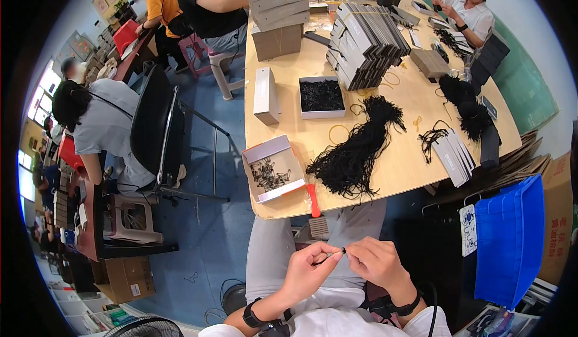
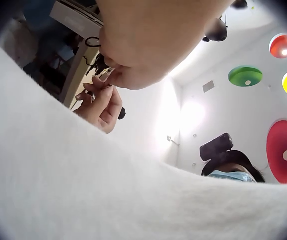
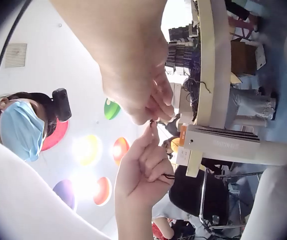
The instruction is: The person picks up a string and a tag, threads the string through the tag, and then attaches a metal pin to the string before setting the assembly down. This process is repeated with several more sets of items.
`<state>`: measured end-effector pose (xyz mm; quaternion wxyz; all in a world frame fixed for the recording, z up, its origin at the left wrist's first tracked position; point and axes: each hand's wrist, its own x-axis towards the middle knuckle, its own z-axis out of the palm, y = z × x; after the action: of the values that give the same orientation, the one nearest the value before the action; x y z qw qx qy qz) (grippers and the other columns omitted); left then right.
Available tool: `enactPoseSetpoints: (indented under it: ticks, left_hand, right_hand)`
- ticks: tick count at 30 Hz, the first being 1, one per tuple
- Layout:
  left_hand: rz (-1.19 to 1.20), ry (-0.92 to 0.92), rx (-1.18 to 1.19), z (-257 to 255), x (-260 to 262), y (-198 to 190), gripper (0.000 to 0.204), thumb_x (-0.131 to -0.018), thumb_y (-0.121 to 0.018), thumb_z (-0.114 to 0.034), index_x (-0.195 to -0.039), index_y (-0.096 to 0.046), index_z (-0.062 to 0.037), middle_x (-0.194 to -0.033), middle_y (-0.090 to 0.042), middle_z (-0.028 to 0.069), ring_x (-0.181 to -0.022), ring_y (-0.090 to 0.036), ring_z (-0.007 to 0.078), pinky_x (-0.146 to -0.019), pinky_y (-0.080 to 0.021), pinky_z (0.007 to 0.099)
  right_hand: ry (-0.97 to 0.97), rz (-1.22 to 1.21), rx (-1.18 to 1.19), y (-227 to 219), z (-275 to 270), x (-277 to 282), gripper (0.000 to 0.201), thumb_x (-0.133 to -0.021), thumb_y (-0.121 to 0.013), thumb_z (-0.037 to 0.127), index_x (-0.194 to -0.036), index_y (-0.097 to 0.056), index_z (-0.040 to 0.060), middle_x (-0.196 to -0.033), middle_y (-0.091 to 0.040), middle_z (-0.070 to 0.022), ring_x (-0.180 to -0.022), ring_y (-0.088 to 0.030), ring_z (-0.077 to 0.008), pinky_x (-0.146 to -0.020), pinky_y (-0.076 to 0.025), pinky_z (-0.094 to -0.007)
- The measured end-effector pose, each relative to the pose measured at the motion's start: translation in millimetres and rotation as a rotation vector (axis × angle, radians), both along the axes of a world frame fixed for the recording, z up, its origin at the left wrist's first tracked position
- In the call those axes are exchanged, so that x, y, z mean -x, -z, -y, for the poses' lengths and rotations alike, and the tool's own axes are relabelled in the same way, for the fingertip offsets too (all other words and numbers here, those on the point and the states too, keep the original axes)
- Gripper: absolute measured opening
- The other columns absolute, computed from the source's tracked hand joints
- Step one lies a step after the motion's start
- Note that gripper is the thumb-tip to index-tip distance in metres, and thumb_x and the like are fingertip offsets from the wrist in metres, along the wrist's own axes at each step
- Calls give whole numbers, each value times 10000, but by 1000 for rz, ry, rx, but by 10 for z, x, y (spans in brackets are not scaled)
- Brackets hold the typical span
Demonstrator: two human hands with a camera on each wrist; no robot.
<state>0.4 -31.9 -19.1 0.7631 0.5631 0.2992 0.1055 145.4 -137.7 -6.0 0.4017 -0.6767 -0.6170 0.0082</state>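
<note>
Where the left grip (image 1: 310, 269) meets the right grip (image 1: 379, 266): thin black cord (image 1: 344, 250), above the grey-trousered lap (image 1: 268, 253), short of the pale wooden bench (image 1: 400, 171); its end too small to read.
Left grip: grasping the cord, thumb and forefinger pinched near its end; a thin length shows beside the curled lower fingers in the right wrist view, probably tucked there to hold slack out of the way.
Right grip: pinching at the same spot, fingertips against the left's; likely one side steadies while the other works.
Height over lap: close to the body, presumably for a near look at so fine a thing.
Bench, near edge: lidless white-and-orange cardboard box (image 1: 267, 148) of small dark metal pieces (image 1: 269, 174); beside it, loose bundle of black cords (image 1: 361, 150). Both near the seat, perhaps for easy reach.
Behind these: lidless white box (image 1: 323, 114) of small black pieces (image 1: 322, 95); its walls likely stop scatter.
Bench, right: fanned grey cards (image 1: 454, 156), seemingly set apart from the loose bundle.
</note>
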Motion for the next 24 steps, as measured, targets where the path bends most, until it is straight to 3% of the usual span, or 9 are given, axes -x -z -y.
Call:
enactPoseSetpoints:
  ticks: [9, 17, 24]
  left_hand:
    - [-26, 80, 28, -53, 20, -68, 98, -904, -609, -46, -977, -617, 20, -628, -435, -109, -549, -307, -27, -484, -224, 167]
    - [-30, 100, 38, -67, 18, -113, 98, -905, -609, -51, -969, -616, 24, -610, -423, -112, -543, -300, -27, -485, -229, 168]
    - [-15, 83, 65, -66, 15, -103, 95, -901, -614, -51, -955, -620, 27, -600, -395, -117, -545, -294, -23, -491, -231, 167]
  right_hand:
    - [-43, -94, -12, 3, 40, -57, 186, -648, -670, -27, -796, -581, 43, -674, -575, -56, -554, -588, -203, -474, -469, -277]
    - [-67, -607, 220, -2, 105, -40, 78, -768, -633, 0, -815, -572, 13, -680, -576, -89, -542, -587, -182, -501, -453, -271]
    - [-82, -447, 155, -37, 67, -39, 89, -758, -650, 4, -813, -582, 20, -676, -586, -82, -527, -582, -181, -488, -453, -275]
